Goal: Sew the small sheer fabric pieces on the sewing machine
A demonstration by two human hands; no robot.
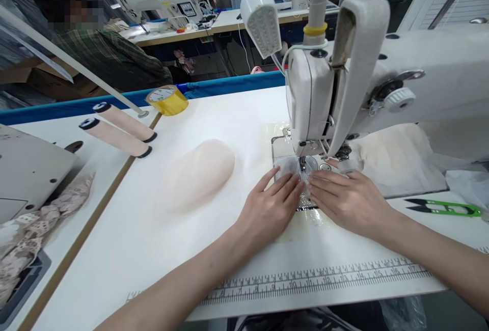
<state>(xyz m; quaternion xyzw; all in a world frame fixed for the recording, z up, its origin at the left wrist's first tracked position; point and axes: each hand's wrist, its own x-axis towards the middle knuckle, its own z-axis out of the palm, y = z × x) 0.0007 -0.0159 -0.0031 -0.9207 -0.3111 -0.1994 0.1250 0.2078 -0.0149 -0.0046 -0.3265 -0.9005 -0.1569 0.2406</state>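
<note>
A small piece of sheer white fabric (287,165) lies on the needle plate under the presser foot (303,163) of a white sewing machine (311,97). My left hand (273,201) rests on its near left side, fingers spread and lying flat. From the right, my right hand (349,201) presses down beside the needle, fingers stretched out and side by side. The fingertips of both hands almost meet just in front of the presser foot, covering part of the fabric. A beige molded cup (204,170) sits on the table left of my left hand.
Green thread snips (445,208) and pale folded fabric (397,160) lie to the right. Leftward are two thread cones (116,137), yellow tape (167,100) and lace fabric (46,224). A printed ruler (305,282) runs along the front edge. Another person (110,58) sits beyond the table.
</note>
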